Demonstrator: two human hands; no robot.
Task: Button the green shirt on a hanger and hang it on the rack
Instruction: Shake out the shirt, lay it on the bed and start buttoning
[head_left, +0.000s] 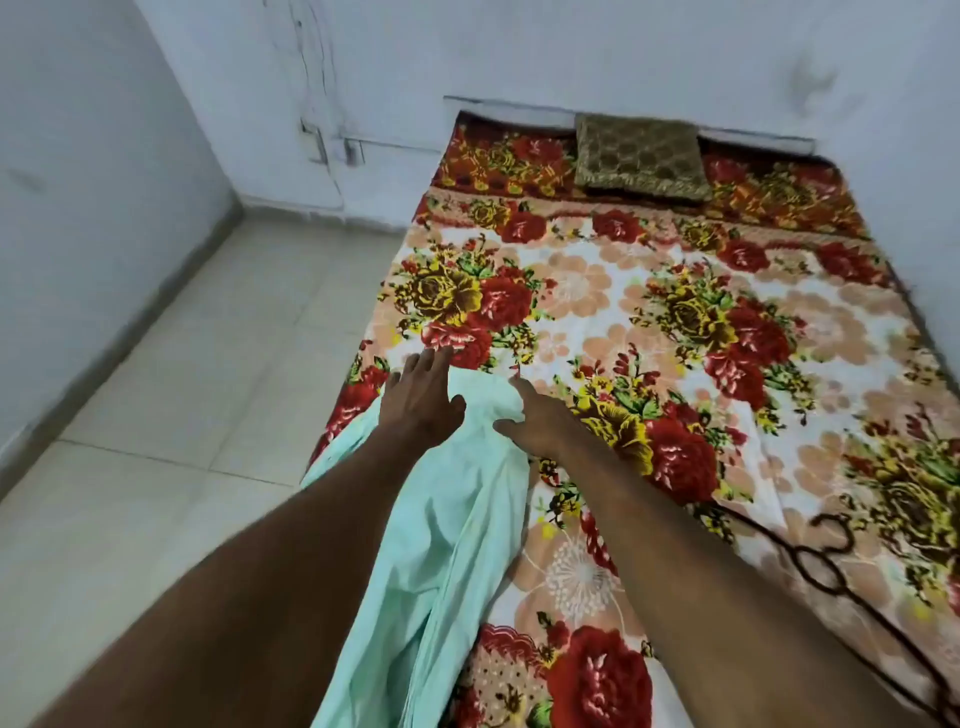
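The pale green shirt (441, 530) lies stretched along the left edge of the bed, its far end bunched under my hands. My left hand (421, 400) rests flat on that far end, fingers spread and reaching onto the bedsheet. My right hand (537, 423) is beside it on the shirt's right edge, with a fold of cloth gathered between thumb and forefinger. A dark thin hanger (826, 551) lies on the bed to the right, its hook curled upward; its lower part runs out of view. No rack is in view.
The bed carries a floral sheet (649, 322) in red, yellow and white. A brown-gold cushion (641, 156) sits at the head against the wall. Pale tiled floor (208, 389) runs along the bed's left side, bounded by bluish walls.
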